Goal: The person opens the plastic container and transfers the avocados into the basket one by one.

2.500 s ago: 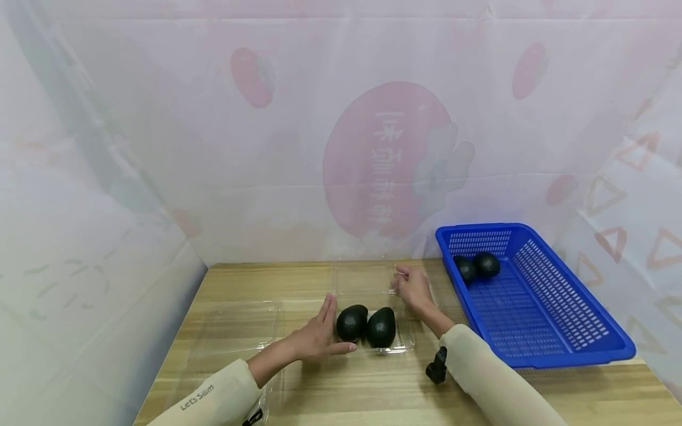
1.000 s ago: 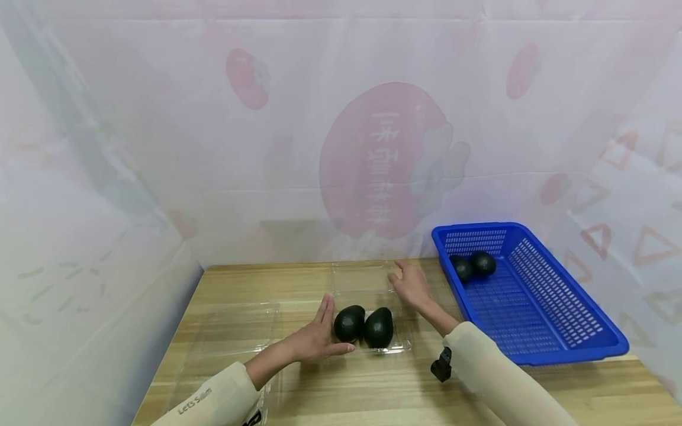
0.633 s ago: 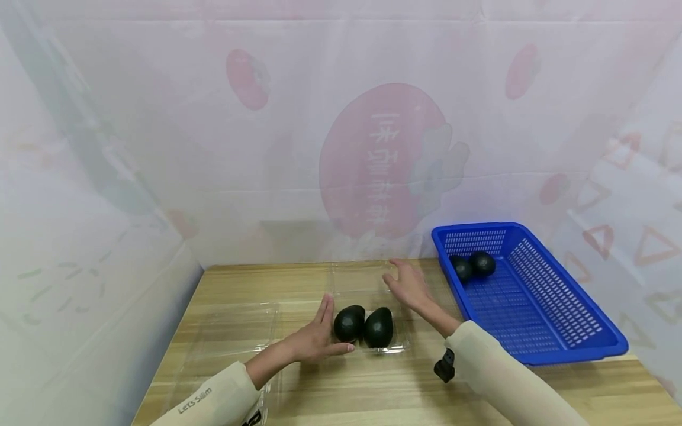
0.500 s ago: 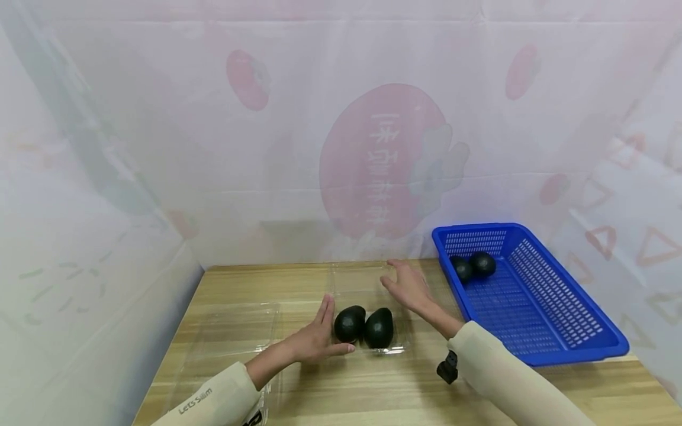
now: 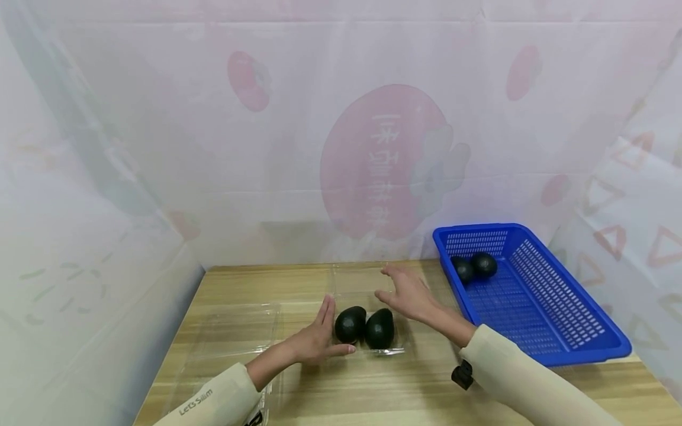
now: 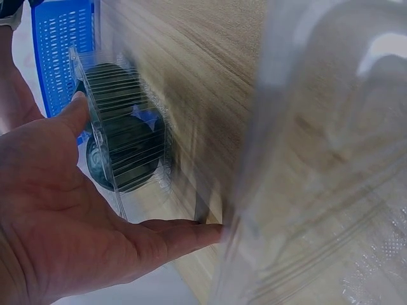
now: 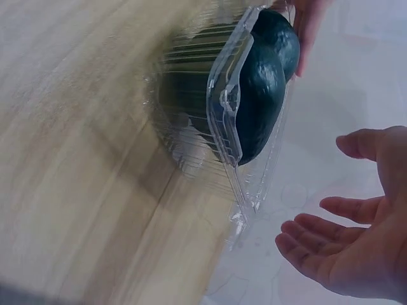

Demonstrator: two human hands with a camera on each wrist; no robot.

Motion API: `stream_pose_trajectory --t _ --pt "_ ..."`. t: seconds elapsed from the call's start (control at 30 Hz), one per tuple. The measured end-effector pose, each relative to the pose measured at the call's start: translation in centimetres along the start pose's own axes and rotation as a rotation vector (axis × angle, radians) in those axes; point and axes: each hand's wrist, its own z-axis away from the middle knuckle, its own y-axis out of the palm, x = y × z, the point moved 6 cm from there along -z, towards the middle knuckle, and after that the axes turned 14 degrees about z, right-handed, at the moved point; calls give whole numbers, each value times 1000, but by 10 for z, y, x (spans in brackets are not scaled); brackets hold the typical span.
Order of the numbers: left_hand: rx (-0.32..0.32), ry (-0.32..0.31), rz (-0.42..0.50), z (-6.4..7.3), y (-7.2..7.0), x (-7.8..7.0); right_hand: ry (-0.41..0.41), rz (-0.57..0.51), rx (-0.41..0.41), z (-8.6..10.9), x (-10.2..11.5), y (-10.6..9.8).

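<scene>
Two dark green avocados (image 5: 350, 324) sit side by side in a clear plastic clamshell box (image 7: 219, 95), standing on the wooden table. Its hinged clear lid (image 5: 358, 278) lies raised open behind them. My left hand (image 5: 314, 342) is against the box's left side, fingers straight and thumb stretched along the front rim; the left wrist view shows the thumb at the rim (image 6: 102, 149). My right hand (image 5: 409, 294) hovers at the lid's right side, behind the right avocado, fingers spread and relaxed around nothing. In the right wrist view its palm stands apart from the box.
A blue perforated basket (image 5: 517, 313) stands at the right, with two more avocados (image 5: 483, 264) in its back left corner. Another clear plastic box (image 5: 240, 325) lies open at the left, partly under the left sleeve (image 5: 213, 396). A printed cloth (image 5: 277, 177) hangs behind the table.
My right hand, earlier with curled fingers at the lid's right edge, has loosened its fingers and shifted left over the lid's side. The left hand, box and avocados stay put.
</scene>
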Motion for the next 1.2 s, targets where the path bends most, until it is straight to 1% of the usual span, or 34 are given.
stream_pose_trajectory --t 0.1,0.23,0.33,0.5,0.6,0.7,0.8,0.97,1.2 --pt "-13 -4 4 2 0 -3 -26 19 11 5 2 -1" --pt "-14 -7 -1 1 1 -2 -62 42 21 11 5 -4" --pt "-10 1 3 0 0 -1 -89 60 36 15 8 -5" --pt "-3 32 -15 -3 3 8 -119 100 114 19 13 -3" --pt "-8 51 1 -4 3 10 -117 115 180 21 15 0" --pt "-8 62 2 -5 3 12 -122 125 220 24 16 4" --pt "-3 55 -4 -4 3 11 -137 136 231 26 17 6" --pt "-11 17 29 2 1 0 -137 149 250 27 19 10" --pt "-15 -6 -1 2 0 -3 -138 176 269 30 21 16"
